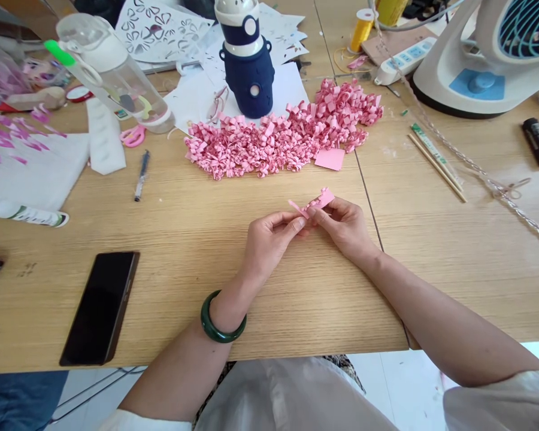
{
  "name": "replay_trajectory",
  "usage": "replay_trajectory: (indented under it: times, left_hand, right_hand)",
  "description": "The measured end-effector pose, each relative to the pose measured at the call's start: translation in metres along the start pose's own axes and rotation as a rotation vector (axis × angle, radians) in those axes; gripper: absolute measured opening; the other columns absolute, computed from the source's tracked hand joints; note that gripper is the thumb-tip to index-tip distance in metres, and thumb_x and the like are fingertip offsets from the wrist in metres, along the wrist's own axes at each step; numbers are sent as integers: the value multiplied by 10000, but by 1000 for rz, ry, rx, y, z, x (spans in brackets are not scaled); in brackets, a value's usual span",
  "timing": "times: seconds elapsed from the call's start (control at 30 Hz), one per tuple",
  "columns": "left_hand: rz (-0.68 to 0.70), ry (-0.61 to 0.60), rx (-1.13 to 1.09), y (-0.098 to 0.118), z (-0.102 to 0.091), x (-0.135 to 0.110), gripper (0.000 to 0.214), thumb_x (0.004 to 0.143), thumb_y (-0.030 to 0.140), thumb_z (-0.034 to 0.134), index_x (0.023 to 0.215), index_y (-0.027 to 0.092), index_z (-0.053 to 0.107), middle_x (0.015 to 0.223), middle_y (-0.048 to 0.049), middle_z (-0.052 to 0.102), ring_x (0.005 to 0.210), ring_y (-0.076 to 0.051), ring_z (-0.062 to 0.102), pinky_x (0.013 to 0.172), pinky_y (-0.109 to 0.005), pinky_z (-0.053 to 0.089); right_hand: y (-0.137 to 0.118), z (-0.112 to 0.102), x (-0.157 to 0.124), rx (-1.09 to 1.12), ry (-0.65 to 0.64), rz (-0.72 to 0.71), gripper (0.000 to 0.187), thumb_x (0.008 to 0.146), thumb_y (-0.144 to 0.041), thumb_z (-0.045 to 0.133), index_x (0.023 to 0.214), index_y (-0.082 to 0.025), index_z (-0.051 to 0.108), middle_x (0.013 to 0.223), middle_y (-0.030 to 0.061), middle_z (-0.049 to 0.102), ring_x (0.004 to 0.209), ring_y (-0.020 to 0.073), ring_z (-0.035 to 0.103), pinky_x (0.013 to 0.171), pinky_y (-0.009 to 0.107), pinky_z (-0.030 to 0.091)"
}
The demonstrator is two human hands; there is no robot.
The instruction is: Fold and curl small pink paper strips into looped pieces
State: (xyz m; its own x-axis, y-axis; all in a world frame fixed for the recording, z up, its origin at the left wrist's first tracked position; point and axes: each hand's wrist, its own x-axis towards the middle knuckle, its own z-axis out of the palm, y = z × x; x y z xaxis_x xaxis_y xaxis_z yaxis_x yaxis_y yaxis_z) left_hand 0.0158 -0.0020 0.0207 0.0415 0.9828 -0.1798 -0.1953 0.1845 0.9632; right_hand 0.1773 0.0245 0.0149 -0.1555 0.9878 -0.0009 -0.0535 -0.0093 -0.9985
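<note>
Both hands meet over the middle of the wooden table [184, 263]. My left hand [269, 239], with a green bangle on its wrist, pinches one end of a small pink paper strip [317, 200] with curled, cut edges. My right hand [344, 224] pinches the other end of the same strip, fingers closed on it. Just beyond the hands lies a large heap of curled pink paper pieces [287, 134], with a flat pink paper square [330, 158] at its near edge.
A black phone [99, 306] lies near the front left edge. A navy bottle [248, 60], clear water bottle [112, 72], pink scissors [132, 136], pen [141, 175] and glue tube [24, 214] stand behind. At right: chopsticks [435, 158], fan base [476, 66], power strip [404, 60], yellow thread spool [363, 27].
</note>
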Motion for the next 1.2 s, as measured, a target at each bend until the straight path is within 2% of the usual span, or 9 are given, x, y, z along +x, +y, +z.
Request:
replay_trajectory:
  times: [0.1, 0.17, 0.33, 0.43, 0.53, 0.67, 0.8, 0.93, 1.2]
  left_hand:
    - [64, 60, 19, 3, -4, 1, 333, 788, 407, 855, 1008, 166, 793, 950, -62, 805, 703, -139, 735, 730, -275, 620]
    - [78, 100, 10, 4, -6, 3, 354, 806, 435, 837, 1037, 172, 785, 942, -57, 804, 685, -133, 729, 710, -265, 613]
    - [168, 181, 143, 2, -10, 5, 279, 838, 446, 804, 819, 169, 784, 800, -41, 785, 616, -118, 688, 650, -239, 576]
    - [198, 184, 179, -2, -8, 5, 275, 863, 436, 779, 772, 177, 784, 765, -31, 776, 589, -113, 674, 627, -233, 562]
    - [183, 156, 180, -4, -5, 4, 295, 876, 452, 764, 773, 176, 788, 732, -26, 765, 573, -114, 671, 613, -231, 557]
    - [159, 153, 165, -3, -4, 3, 321, 886, 480, 749, 833, 168, 803, 728, -32, 764, 577, -118, 680, 610, -230, 563]
    - [173, 172, 88, -1, -4, 4, 305, 880, 476, 762, 858, 175, 809, 777, -37, 781, 596, -116, 686, 626, -234, 585]
    - [164, 207, 45, 0, -4, 4, 316, 859, 481, 780, 820, 169, 797, 753, -33, 771, 582, -109, 679, 617, -225, 582]
    - [61, 182, 3, 1, -4, 5, 465, 852, 602, 739, 868, 140, 786, 776, -67, 770, 599, -129, 698, 622, -244, 584]
  right_hand:
    - [0, 0, 1, -23, 16, 7, 508, 704, -668, 848, 793, -190, 701, 789, 28, 722, 624, 129, 617, 602, 273, 565]
    - [0, 0, 0, -47, 13, 14, 529, 699, -683, 842, 794, -183, 699, 798, 31, 719, 609, 121, 607, 581, 267, 553]
    - [2, 1, -2, -102, -33, -10, 540, 717, -704, 819, 816, -182, 728, 822, 42, 723, 619, 127, 592, 555, 267, 517]
    - [2, 2, -3, -111, -100, -17, 508, 738, -668, 826, 863, -180, 759, 904, 62, 756, 692, 153, 641, 608, 282, 538]
    - [2, 1, -3, -104, -94, -30, 463, 778, -627, 814, 842, -172, 754, 874, 60, 748, 736, 162, 657, 662, 287, 551]
    - [0, 0, -1, -71, -38, -22, 453, 774, -615, 825, 804, -177, 717, 853, 46, 723, 712, 144, 627, 628, 268, 549]
    - [-4, -1, 0, 7, -107, -1, 459, 766, -607, 841, 883, -182, 715, 866, 34, 724, 649, 116, 598, 621, 264, 546]
    - [-6, -3, -1, -24, -160, -3, 454, 806, -617, 808, 855, -176, 711, 801, 28, 717, 633, 116, 598, 631, 267, 528]
    - [-3, -2, -1, -76, -48, 6, 482, 829, -652, 769, 749, -187, 669, 719, 18, 697, 592, 123, 597, 605, 274, 492]
